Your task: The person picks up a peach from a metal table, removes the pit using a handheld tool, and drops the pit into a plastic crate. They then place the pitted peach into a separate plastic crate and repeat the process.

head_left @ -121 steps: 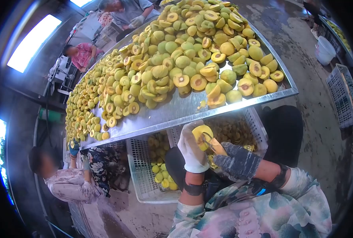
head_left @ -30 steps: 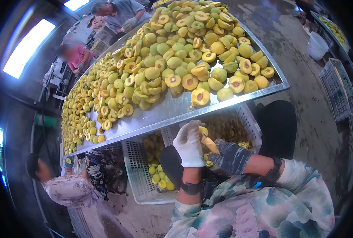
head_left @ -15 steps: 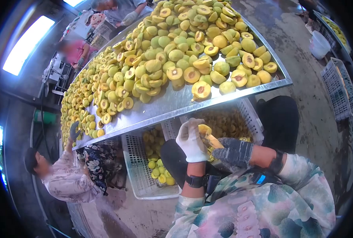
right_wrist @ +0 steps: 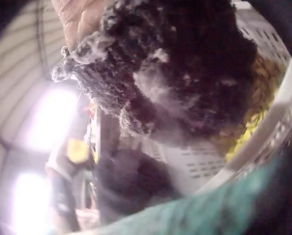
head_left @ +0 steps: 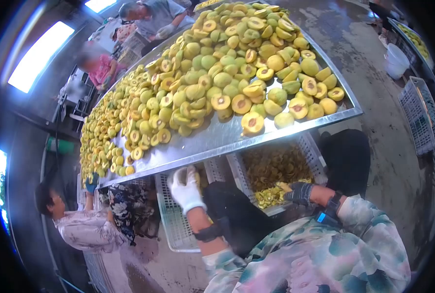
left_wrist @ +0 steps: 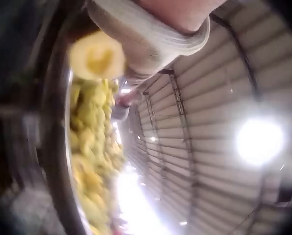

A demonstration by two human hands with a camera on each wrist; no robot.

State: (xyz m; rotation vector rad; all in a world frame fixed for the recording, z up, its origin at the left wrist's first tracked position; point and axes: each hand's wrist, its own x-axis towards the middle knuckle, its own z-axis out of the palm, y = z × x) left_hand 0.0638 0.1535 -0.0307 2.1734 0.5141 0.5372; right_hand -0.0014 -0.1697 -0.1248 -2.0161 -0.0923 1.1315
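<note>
My left hand (head_left: 185, 189), in a white glove, is over the left crate (head_left: 176, 229) just below the tray's front edge. It holds a peach half (left_wrist: 97, 55), whose yellow cut face has a hollow in its middle in the left wrist view. The fingers are mostly hidden there. My right hand (head_left: 300, 193), in a grey knitted glove, is over the right crate (head_left: 320, 161). It grips a tool by its tan handle (head_left: 284, 187), of which only a short end shows. In the right wrist view the dark glove (right_wrist: 170, 73) hides the tool.
A metal tray (head_left: 212, 149) heaped with halved yellow-green peaches (head_left: 222, 80) spans the front. Brown pits (head_left: 276, 166) and yellow scraps (head_left: 270, 196) fill the right crate. Another worker (head_left: 90, 229) sits at left, others beyond the tray. A white bucket (head_left: 396, 61) stands at right.
The hands worked together on a peach half with the looped tool; now they are apart. The left hand has moved left over the other crate, the right hand slightly right and down.
</note>
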